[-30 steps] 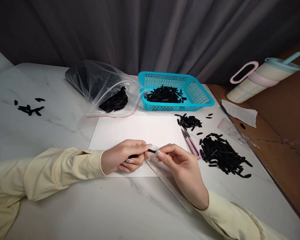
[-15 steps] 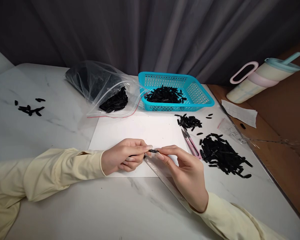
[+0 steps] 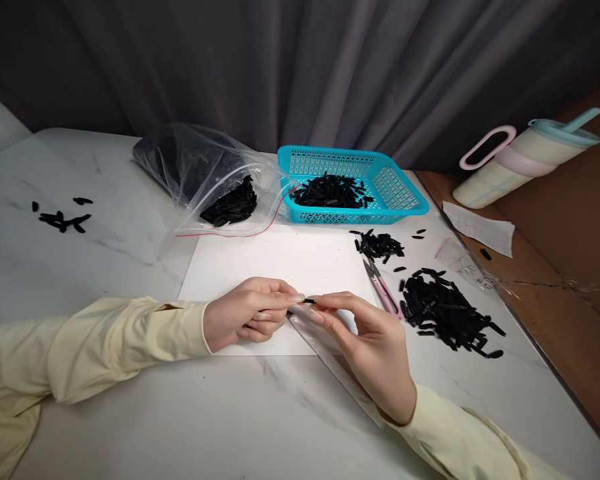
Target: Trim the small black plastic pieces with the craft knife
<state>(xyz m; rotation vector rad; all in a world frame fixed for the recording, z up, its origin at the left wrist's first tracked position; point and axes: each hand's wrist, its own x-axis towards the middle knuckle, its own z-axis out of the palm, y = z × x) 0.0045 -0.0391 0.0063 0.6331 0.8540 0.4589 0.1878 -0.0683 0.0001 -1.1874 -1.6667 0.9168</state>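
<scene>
Black strip (image 3: 309, 301) pinched between fingertips of left hand (image 3: 245, 313) and right hand (image 3: 375, 347), above white sheet (image 3: 280, 263).

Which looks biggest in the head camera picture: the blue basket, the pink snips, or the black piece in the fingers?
1. Blue basket, easily the largest.
2. Pink snips, much smaller.
3. Small black piece pinched between left hand and right hand, tiniest.
</scene>
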